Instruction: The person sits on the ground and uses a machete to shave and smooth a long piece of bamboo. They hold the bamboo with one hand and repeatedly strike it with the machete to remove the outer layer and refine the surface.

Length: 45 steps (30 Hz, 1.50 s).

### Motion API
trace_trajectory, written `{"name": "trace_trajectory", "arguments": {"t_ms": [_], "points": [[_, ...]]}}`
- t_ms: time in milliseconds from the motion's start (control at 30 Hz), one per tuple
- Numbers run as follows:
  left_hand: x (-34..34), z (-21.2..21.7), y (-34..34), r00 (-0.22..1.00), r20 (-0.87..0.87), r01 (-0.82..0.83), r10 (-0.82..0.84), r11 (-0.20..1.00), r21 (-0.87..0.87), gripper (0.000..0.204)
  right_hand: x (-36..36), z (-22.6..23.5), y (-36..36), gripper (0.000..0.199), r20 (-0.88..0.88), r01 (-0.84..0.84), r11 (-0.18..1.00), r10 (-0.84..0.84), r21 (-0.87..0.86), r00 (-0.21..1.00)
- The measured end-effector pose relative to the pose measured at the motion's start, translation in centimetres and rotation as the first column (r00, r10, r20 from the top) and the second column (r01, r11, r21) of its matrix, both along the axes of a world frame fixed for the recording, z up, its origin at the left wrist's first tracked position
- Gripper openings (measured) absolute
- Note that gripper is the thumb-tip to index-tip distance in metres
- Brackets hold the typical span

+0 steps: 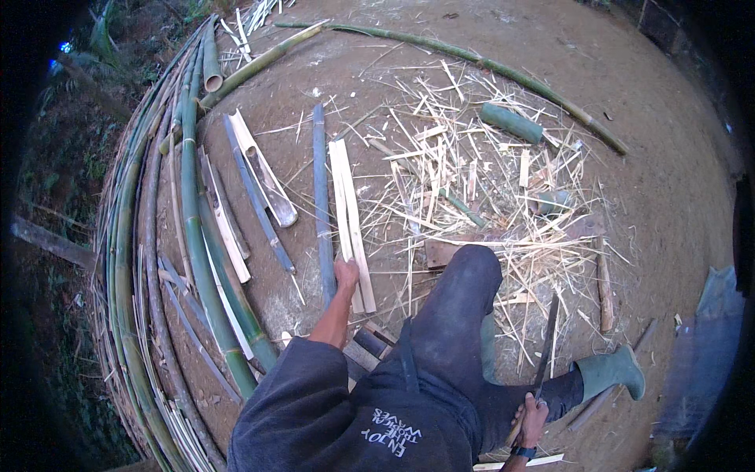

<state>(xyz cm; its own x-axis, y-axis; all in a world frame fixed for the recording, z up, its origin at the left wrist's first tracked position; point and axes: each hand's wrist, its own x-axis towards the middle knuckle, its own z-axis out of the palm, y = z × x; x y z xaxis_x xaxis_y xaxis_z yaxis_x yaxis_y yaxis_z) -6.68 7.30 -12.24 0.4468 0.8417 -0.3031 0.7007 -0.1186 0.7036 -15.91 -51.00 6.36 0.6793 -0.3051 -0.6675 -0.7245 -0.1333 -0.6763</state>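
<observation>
Split bamboo slats [351, 220], pale and flat, are laid on bare dirt and stretch away from the left hand [346, 273], which is closed on their near end; a dark bamboo pole [321, 197] lies just beside that grip, open ground beyond it up to the stacked green bamboo poles [189, 197]; a long blade [546, 338] is gripped in the closed right hand [533, 415], pointing away over scattered shavings [480, 181]; the fingers on both hands are hard to make out; a green boot [613, 371] lies near the blade.
</observation>
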Motion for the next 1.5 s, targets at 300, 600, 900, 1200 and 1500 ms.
{"name": "trace_trajectory", "arguments": {"t_ms": [300,600,900,1200,1500], "points": [[1.7,15.7,-6.7,0.856,0.517,0.241,-0.029,0.906,-0.348,0.022,1.5,4.4,2.1,0.016,0.485,0.117,0.971,-0.001,-0.208,0.874],[6.2,29.7,-19.6,0.779,0.588,0.624,-0.216,0.36,-0.694,0.023,6.5,5.3,1.0,0.022,0.399,0.037,0.676,0.388,-0.736,0.831],[4.3,33.3,-27.6,0.541,0.565,0.722,-0.623,-0.001,-0.692,0.025,7.3,6.8,-2.3,0.037,0.312,-0.016,0.391,0.758,-0.92,0.572],[2.6,33.8,-27.8,0.377,0.495,0.739,-0.783,-0.067,-0.67,0.014,8.0,8.4,-5.1,0.027,0.134,-0.061,0.284,0.616,-0.957,0.776],[2.4,34.5,-27.8,0.339,0.47,0.734,-0.815,-0.084,-0.674,0.012,8.2,9.0,-6.6,0.028,0.124,-0.02,0.219,0.624,-0.976,0.772]]}}
